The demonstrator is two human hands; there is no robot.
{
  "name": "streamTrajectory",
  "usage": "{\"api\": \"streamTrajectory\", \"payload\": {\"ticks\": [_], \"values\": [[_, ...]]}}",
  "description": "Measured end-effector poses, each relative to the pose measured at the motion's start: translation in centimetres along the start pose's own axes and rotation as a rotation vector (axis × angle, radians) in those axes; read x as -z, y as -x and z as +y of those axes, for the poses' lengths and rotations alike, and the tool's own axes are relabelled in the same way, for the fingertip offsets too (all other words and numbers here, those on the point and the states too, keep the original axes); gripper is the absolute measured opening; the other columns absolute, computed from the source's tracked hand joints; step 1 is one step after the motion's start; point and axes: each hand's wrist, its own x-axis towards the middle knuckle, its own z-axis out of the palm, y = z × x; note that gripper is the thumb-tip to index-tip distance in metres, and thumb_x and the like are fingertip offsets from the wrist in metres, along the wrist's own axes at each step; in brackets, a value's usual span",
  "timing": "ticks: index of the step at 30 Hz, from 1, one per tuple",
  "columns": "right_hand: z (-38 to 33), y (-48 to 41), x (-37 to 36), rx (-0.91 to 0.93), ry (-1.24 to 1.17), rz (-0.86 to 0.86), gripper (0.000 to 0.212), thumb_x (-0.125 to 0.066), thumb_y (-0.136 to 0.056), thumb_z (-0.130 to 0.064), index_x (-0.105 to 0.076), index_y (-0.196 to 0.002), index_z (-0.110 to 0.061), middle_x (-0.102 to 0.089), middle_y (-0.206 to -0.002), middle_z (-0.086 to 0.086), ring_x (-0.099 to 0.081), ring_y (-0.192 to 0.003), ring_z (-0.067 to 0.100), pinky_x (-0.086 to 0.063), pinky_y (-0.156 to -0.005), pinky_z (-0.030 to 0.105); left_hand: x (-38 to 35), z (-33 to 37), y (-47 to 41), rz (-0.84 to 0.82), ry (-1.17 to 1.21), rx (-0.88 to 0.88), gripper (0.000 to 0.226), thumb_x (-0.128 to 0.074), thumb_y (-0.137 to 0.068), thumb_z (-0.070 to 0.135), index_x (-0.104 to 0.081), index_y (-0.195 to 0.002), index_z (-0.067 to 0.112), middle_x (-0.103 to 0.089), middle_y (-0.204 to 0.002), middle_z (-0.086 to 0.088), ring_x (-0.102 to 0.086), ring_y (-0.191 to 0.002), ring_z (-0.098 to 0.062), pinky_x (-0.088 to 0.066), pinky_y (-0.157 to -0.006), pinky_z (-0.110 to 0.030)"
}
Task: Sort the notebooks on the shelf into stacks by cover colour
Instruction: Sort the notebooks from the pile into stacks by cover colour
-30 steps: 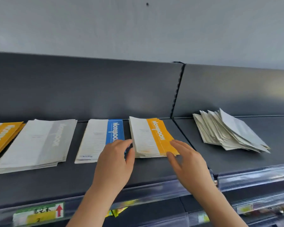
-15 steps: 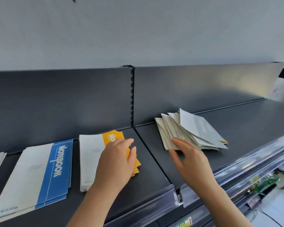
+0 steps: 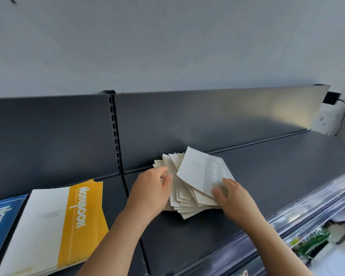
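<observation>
A fanned, untidy pile of pale notebooks (image 3: 184, 198) lies back side up on the dark shelf (image 3: 277, 176), right of the upright. My left hand (image 3: 150, 191) touches the pile's left edge with bent fingers. My right hand (image 3: 230, 195) pinches the near corner of the top notebook (image 3: 201, 172), a grey-and-white one. To the left lies the yellow-striped notebook stack (image 3: 68, 224), and at the far left edge a blue-striped stack (image 3: 2, 220) is partly cut off.
A slotted upright (image 3: 115, 132) divides the shelf's back panel. A clear plastic price rail (image 3: 287, 226) runs along the front edge. Lower shelves with goods (image 3: 311, 242) show at bottom right. A black adapter and cable (image 3: 332, 97) hang at the shelf's right end.
The view has swung right. Both hands left the yellow stack and moved right to the fanned pile; the left now touches its edge and the right has taken the top notebook's corner.
</observation>
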Motion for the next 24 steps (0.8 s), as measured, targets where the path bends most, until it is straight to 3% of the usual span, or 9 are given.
{"api": "streamTrajectory", "payload": {"ticks": [2, 5, 7, 10, 14, 16, 19, 22, 24], "values": [[1.0, -0.6, 0.0, 0.067, -0.020, -0.082, 0.028, -0.045, -0.091, -0.038, -0.046, -0.076, -0.015, -0.052, -0.081, -0.002, -0.052, -0.080, 0.023, -0.045, -0.071, 0.037, -1.1, 1.1, -1.1, -0.043, 0.076, 0.081, 0.033, -0.047, -0.093, 0.024, -0.033, -0.066, 0.011, -0.028, -0.055, 0.006, -0.024, -0.052, -0.010, -0.024, -0.051, -0.025], [2.0, -1.1, 0.5, 0.222, -0.059, -0.169, 0.030, -0.049, -0.093, -0.038, -0.058, -0.105, -0.012, -0.059, -0.109, 0.000, -0.053, -0.103, 0.020, -0.041, -0.087, 0.026, -2.3, 1.7, -2.0, -0.082, 0.200, 0.226, 0.023, -0.049, -0.090, 0.034, -0.042, -0.075, 0.018, -0.041, -0.074, 0.004, -0.036, -0.068, -0.010, -0.031, -0.063, -0.025], [2.4, -1.2, 1.0, 0.315, -0.091, -0.217, 0.037, -0.052, -0.093, -0.037, -0.057, -0.120, -0.014, -0.056, -0.126, -0.002, -0.048, -0.116, 0.014, -0.029, -0.098, 0.016, -2.6, 1.6, -2.2, -0.084, 0.249, 0.313, 0.032, -0.052, -0.083, 0.038, -0.053, -0.074, 0.008, -0.046, -0.073, 0.001, -0.040, -0.067, -0.011, -0.032, -0.063, -0.027], [3.1, -1.8, 1.3, 0.373, -0.169, -0.220, 0.039, -0.056, -0.091, -0.036, -0.055, -0.127, -0.021, -0.054, -0.132, -0.012, -0.045, -0.120, 0.002, -0.024, -0.110, 0.019, -3.0, 1.7, -1.7, -0.036, 0.272, 0.428, 0.027, -0.057, -0.083, 0.021, -0.057, -0.085, -0.006, -0.060, -0.072, -0.005, -0.050, -0.060, -0.019, -0.031, -0.054, -0.028], [4.3, -3.2, 1.1, 0.264, -0.163, -0.106, 0.019, -0.050, -0.092, -0.031, -0.061, -0.099, -0.016, -0.060, -0.103, -0.008, -0.049, -0.105, 0.021, -0.040, -0.085, 0.030, -3.4, 2.3, -0.3, 0.079, 0.298, 0.551, 0.007, -0.049, -0.087, 0.012, -0.055, -0.089, 0.010, -0.062, -0.087, -0.004, -0.055, -0.070, -0.017, -0.036, -0.050, -0.025], [4.5, -3.3, 0.7, 0.274, -0.125, -0.121, 0.021, -0.047, -0.092, -0.033, -0.052, -0.081, -0.015, -0.056, -0.085, -0.005, -0.048, -0.091, 0.024, -0.041, -0.071, 0.028, -3.8, 2.4, 0.1, 0.123, 0.333, 0.574, 0.008, -0.047, -0.088, 0.013, -0.053, -0.093, 0.014, -0.061, -0.090, -0.001, -0.057, -0.076, -0.016, -0.040, -0.053, -0.028], [3.9, -2.9, 0.4, 0.353, -0.198, -0.131, 0.019, -0.050, -0.093, -0.025, -0.059, -0.093, -0.009, -0.061, -0.090, -0.003, -0.051, -0.092, 0.022, -0.035, -0.072, 0.013, -4.2, 2.7, 0.2, 0.175, 0.375, 0.586, 0.014, -0.046, -0.089, 0.013, -0.050, -0.102, 0.016, -0.061, -0.094, 0.005, -0.058, -0.082, -0.011, -0.046, -0.057, -0.028], [3.0, -2.4, 0.5, 0.379, -0.313, -0.155, 0.020, -0.050, -0.094, -0.023, -0.064, -0.108, -0.021, -0.058, -0.100, -0.013, -0.050, -0.097, 0.006, -0.037, -0.076, 0.014, -4.5, 2.4, 0.4, 0.218, 0.374, 0.583, 0.024, -0.050, -0.089, 0.011, -0.048, -0.112, 0.017, -0.061, -0.099, 0.006, -0.058, -0.083, -0.007, -0.046, -0.055, -0.025], [3.0, -2.4, 0.3, 0.346, -0.359, -0.157, 0.021, -0.051, -0.094, -0.024, -0.064, -0.110, -0.025, -0.057, -0.102, -0.015, -0.053, -0.094, 0.004, -0.040, -0.070, 0.008, -4.5, 2.1, 0.7, 0.222, 0.366, 0.579, 0.028, -0.053, -0.089, 0.012, -0.050, -0.116, 0.015, -0.065, -0.101, 0.006, -0.061, -0.085, -0.008, -0.050, -0.057, -0.026]]}}
